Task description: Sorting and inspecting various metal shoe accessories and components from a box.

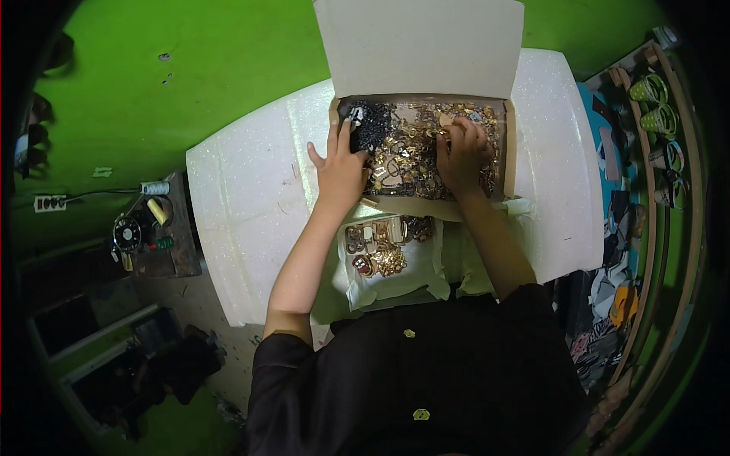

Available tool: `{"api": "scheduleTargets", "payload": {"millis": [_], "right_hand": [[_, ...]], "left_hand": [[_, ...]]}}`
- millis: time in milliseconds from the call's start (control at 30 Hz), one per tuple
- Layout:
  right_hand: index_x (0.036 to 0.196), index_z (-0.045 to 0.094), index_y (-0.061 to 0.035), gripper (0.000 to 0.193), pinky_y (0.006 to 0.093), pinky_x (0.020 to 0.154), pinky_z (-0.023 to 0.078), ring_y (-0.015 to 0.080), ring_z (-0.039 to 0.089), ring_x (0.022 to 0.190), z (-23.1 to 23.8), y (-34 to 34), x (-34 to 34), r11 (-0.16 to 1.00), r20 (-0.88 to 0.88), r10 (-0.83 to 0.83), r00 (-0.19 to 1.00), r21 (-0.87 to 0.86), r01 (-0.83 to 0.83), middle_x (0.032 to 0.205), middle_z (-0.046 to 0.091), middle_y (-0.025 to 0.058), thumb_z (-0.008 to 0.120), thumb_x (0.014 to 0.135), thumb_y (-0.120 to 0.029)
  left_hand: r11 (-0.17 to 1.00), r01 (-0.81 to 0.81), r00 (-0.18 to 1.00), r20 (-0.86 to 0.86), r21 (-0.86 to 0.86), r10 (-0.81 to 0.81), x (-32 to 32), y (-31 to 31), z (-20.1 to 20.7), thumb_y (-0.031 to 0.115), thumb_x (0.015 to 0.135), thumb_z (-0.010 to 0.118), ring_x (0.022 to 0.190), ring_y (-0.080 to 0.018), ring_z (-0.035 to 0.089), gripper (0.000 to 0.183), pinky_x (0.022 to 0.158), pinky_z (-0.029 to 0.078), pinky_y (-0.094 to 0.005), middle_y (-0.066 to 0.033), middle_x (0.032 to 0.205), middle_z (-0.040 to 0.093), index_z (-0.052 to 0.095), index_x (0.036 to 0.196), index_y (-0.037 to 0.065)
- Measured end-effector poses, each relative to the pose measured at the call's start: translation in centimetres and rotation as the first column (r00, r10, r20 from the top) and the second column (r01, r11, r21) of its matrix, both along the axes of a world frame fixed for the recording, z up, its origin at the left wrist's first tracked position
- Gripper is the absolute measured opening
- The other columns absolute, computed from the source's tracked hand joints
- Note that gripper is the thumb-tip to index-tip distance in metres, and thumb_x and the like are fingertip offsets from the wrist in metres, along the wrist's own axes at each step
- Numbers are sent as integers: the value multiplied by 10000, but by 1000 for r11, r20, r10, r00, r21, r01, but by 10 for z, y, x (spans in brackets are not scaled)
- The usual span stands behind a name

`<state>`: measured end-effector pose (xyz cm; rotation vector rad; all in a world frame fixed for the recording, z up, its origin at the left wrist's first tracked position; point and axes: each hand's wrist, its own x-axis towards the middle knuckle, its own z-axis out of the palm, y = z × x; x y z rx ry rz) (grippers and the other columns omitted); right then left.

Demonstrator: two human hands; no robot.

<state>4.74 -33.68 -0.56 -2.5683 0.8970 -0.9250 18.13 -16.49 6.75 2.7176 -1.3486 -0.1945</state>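
Head view. A person in a dark top is working at a white foam board (251, 205), on which an open cardboard box (422, 45) is standing with its lid flap raised away from the body. The box is holding a dense heap of gold-coloured metal ornaments (407, 156), with a cluster of black pieces (372, 125) in the box's left rear corner.

The left hand (340, 169) is resting on the box's left edge, fingers loosely spread and reaching toward the black pieces, thumb splayed outward over the board. The right hand (461, 152) is lying inside the box on its right half, fingers curled down into the heap; whether they are pinching a single piece cannot be told, as the knuckles are hiding the fingertips.

Judged from this, the step in hand is sorting through or picking from the heap. The next move would call for isolating one ornament from the tangle and lifting it clear without dragging its neighbours along.

Just nearer the body than the box, between the forearms, a small group of ornaments (376, 247) is lying on a pale cloth (395, 285). Well to the left of the box, a dark tray of tools (144, 232) is sitting; to its right, a wooden rack (669, 152) is curving past.
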Motion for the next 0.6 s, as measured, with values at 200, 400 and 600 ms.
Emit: {"api": "scheduleTargets", "payload": {"millis": [200,400,600], "right_hand": [[982,590,-140,171,500,928,221,269,368,1194,2,7,1,999,40,32,999,21,-33,1199,490,61,611,824,-203],[979,593,-139,170,475,914,239,251,384,1178,-1,5,3,998,55,35,998,46,-37,1186,493,56,615,821,-196],[981,592,-139,174,461,892,253,248,395,1158,-1,8,7,995,71,54,996,76,-60,1160,502,58,621,815,-183]], "left_hand": [[991,54,986,153,119,-72,3,-22,-37,260,767,677,1402,-334,133,147,1038,73,-676,-151,1496,220,729,900,228],[967,49,994,81,249,-72,0,-30,-23,288,745,689,1398,-334,144,165,1048,83,-663,-129,1504,214,722,895,227],[988,-23,980,199,155,-8,6,-32,-45,291,725,711,1393,-334,151,204,1045,112,-661,-131,1499,220,711,917,223]]}}
